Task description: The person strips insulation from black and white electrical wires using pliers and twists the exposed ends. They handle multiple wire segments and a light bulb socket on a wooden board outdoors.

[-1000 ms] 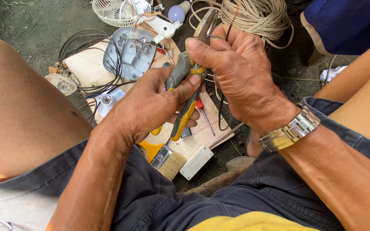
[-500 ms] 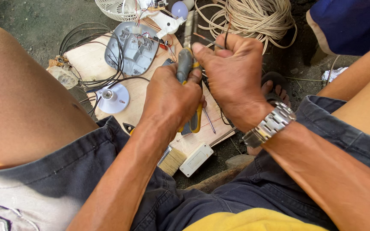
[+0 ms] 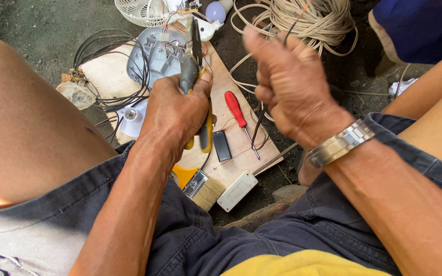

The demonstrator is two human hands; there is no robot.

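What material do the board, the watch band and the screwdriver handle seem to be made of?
Board: likely plywood, pale, matte, thin layered edge.
Watch band: apparently metal, silvery and shiny, in links.
Screwdriver handle: probably plastic, smooth glossy red.

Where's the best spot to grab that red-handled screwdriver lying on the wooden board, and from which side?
Take the red-handled screwdriver by its red handle, the thick upper end lying flat on the wooden board. Come from above, a little from the right: the left hand with its pliers crowds the other side. The thin shaft points toward the person, beside a small black box.
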